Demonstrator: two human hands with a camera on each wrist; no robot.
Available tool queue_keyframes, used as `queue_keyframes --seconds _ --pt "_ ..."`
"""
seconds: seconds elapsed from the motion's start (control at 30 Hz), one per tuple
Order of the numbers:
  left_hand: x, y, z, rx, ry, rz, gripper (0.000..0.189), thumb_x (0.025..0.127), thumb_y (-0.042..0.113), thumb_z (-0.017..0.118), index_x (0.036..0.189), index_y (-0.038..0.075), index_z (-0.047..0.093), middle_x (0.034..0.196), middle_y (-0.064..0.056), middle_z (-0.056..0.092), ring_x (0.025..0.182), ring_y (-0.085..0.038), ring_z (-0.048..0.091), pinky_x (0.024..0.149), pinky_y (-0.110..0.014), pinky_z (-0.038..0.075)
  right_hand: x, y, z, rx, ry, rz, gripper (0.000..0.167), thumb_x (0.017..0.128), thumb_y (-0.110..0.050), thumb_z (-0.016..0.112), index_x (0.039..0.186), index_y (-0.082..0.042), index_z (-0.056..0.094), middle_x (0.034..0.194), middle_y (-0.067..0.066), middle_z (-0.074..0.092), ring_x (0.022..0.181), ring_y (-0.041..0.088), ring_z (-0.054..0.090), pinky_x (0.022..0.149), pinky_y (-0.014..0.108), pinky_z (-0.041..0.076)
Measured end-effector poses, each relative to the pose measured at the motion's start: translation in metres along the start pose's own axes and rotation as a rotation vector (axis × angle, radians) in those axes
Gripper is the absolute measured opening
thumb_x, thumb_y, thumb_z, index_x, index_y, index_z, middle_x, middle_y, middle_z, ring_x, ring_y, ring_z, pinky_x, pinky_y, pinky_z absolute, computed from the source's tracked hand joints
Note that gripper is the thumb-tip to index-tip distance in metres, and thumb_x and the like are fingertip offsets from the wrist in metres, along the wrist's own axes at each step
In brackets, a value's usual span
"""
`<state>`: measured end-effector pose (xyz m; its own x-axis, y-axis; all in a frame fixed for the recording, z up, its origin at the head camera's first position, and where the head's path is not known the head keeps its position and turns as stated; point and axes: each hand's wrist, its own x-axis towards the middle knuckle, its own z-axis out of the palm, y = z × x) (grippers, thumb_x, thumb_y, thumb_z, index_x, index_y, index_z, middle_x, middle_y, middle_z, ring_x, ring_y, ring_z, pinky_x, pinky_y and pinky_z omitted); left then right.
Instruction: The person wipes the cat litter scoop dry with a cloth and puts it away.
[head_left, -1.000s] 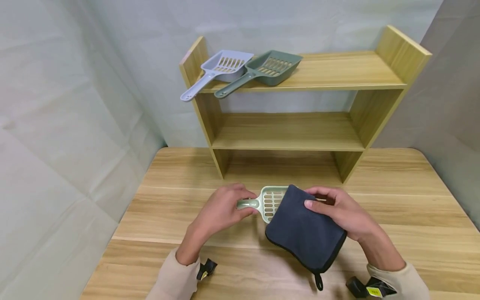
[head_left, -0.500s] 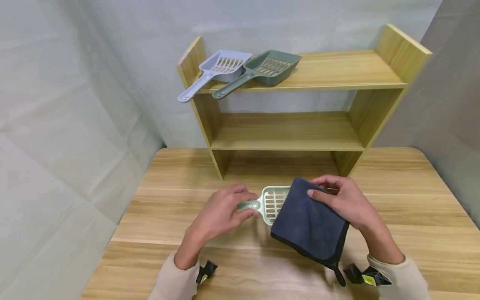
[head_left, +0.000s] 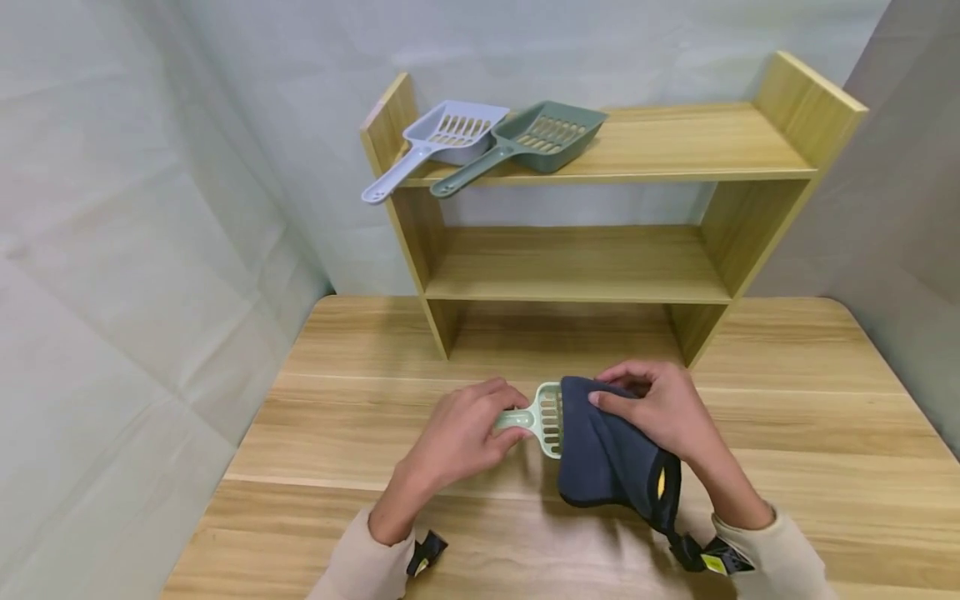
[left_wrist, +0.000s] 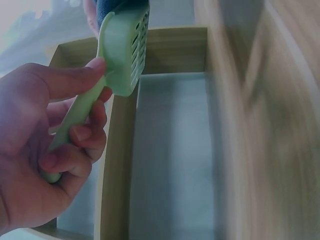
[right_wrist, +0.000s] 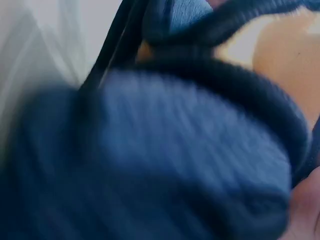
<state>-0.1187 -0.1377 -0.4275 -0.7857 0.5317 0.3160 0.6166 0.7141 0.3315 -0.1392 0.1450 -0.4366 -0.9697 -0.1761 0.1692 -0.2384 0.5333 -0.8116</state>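
Note:
My left hand [head_left: 468, 429] grips the handle of a pale green slotted litter scoop [head_left: 551, 421], held over the table. In the left wrist view the fingers and thumb of that hand wrap the green handle [left_wrist: 75, 120]. A dark blue cloth [head_left: 600, 442] with black edging covers the far part of the scoop's head. Pinching the cloth near its upper edge is my right hand [head_left: 660, 408], thumb on top and fingers partly hidden behind it. Blurred blue cloth [right_wrist: 190, 140] fills most of the right wrist view.
Behind the hands a wooden shelf unit [head_left: 577, 262] stands on the wooden table [head_left: 337, 433]. On its top board lie a lavender litter scoop [head_left: 450, 133] and a dark green litter scoop [head_left: 543, 137], handles jutting over the front edge. Pale fabric walls [head_left: 150, 250] surround the table.
The right hand has moved left and slightly down with the cloth, which is now more bunched and covers more of the scoop. The left hand and scoop have shifted slightly right.

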Motion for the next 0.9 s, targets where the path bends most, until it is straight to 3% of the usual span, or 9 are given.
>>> queue_keyframes --seconds 0.17,0.3,0.43,0.63,0.77,0.9 --pt "0.001 0.004 0.006 -0.009 0.001 -0.018 0.029 0.088 0.03 0.09 0.11 0.015 0.079 0.102 0.004 0.076 0.084 -0.011 0.071 0.072 -0.029 0.057 -0.001 -0.002 0.01 0.012 -0.018 -0.036 0.015 0.089 -0.019 0.09 0.103 -0.018 0.085 0.096 0.002 0.082 0.086 0.012 0.076 0.073 0.026 0.058" --pt "0.002 0.007 0.01 -0.029 -0.008 -0.042 0.028 0.088 0.03 0.09 0.109 0.016 0.079 0.102 0.004 0.075 0.08 -0.008 0.066 0.068 -0.025 0.052 -0.003 -0.004 0.014 0.017 -0.008 -0.056 0.015 0.089 -0.02 0.09 0.103 -0.019 0.085 0.098 0.001 0.083 0.092 0.017 0.079 0.076 0.026 0.059" --pt "0.003 0.008 0.012 -0.041 -0.006 -0.062 0.027 0.089 0.03 0.09 0.109 0.017 0.078 0.101 0.005 0.075 0.079 -0.008 0.064 0.068 -0.025 0.051 -0.003 -0.004 0.014 -0.035 0.027 -0.073 0.015 0.089 -0.02 0.09 0.103 -0.019 0.085 0.099 0.0 0.084 0.096 0.024 0.08 0.079 0.029 0.059" --pt "0.003 0.005 0.01 -0.065 -0.014 -0.076 0.026 0.089 0.028 0.09 0.109 0.016 0.079 0.103 0.004 0.076 0.083 -0.008 0.066 0.07 -0.027 0.053 -0.003 -0.004 0.007 -0.157 0.082 -0.134 0.015 0.087 -0.018 0.092 0.1 -0.019 0.085 0.094 -0.001 0.083 0.089 0.022 0.078 0.074 0.03 0.057" --pt "0.002 0.001 0.006 -0.071 0.011 -0.088 0.025 0.087 0.025 0.091 0.107 0.015 0.079 0.105 0.003 0.078 0.088 -0.011 0.071 0.075 -0.032 0.058 -0.002 -0.002 0.0 -0.199 0.125 -0.178 0.017 0.085 -0.016 0.093 0.099 -0.018 0.085 0.093 -0.001 0.083 0.086 0.022 0.076 0.075 0.033 0.057" --pt "0.001 -0.003 0.0 -0.078 0.036 -0.111 0.025 0.087 0.023 0.092 0.106 0.014 0.08 0.106 0.002 0.079 0.091 -0.014 0.073 0.08 -0.036 0.059 -0.001 0.0 -0.006 -0.214 0.19 -0.187 0.017 0.085 -0.014 0.093 0.1 -0.016 0.084 0.092 0.0 0.083 0.084 0.023 0.078 0.074 0.029 0.057"
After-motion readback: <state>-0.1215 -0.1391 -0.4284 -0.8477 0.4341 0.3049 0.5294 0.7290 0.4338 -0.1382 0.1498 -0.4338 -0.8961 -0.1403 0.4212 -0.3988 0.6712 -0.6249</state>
